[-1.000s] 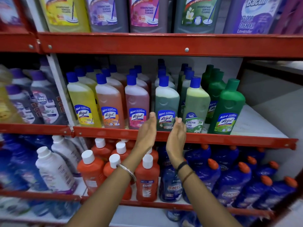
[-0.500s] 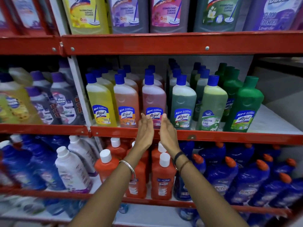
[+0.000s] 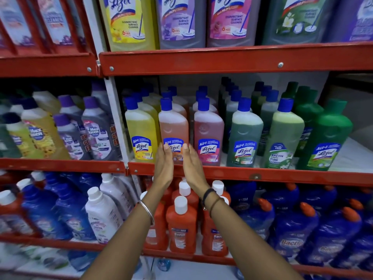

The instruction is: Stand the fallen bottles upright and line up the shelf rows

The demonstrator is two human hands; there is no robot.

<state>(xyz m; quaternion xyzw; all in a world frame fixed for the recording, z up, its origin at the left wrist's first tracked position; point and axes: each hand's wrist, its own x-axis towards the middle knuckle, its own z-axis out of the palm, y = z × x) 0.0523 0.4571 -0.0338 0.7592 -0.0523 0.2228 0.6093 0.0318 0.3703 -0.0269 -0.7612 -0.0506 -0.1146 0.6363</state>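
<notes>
Orange bottle (image 3: 173,130) flanked low by flat, unclenched left hand (image 3: 164,166) and right hand (image 3: 192,164); judged full, heavy, slick; best held at the sides.

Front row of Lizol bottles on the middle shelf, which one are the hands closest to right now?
The orange bottle, second from the left between the yellow bottle and the pink bottle. The left hand and right hand flank its label.

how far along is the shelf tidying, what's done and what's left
Done: the middle shelf front row stands upright. In hand: left hand and right hand, both open, flank the orange Lizol bottle. Left: the leaning white bottle on the lower shelf.
</notes>
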